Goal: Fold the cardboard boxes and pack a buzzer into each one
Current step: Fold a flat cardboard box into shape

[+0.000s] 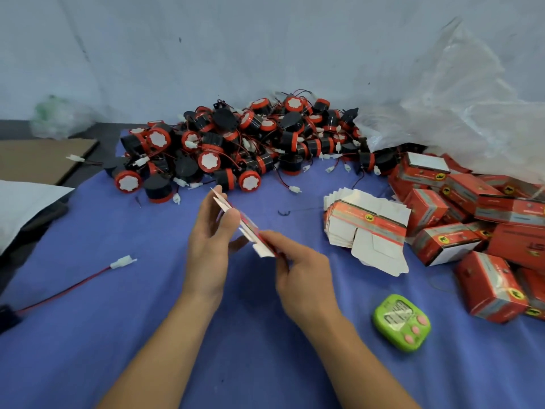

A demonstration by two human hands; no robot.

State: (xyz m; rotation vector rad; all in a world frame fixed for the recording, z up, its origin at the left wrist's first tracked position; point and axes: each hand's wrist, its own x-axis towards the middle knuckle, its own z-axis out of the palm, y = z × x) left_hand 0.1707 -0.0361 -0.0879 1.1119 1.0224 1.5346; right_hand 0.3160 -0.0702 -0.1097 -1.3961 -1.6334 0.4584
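Observation:
A flat, unfolded red-and-white cardboard box (249,228) is held edge-on above the blue cloth between both hands. My left hand (209,240) grips its far end, fingers curled round the edge. My right hand (298,261) pinches its near end. A big heap of black-and-red buzzers (236,143) with red wires and white plugs lies at the back centre. A stack of flat box blanks (365,225) sits to the right of my hands. Folded red boxes (472,219) are piled at the far right.
A green digital timer (402,321) lies on the blue cloth (118,335) at the right front. A loose red wire with a white plug (88,278) lies at the left. Clear plastic bags (460,113) rise at the back right; brown cardboard (38,160) lies back left.

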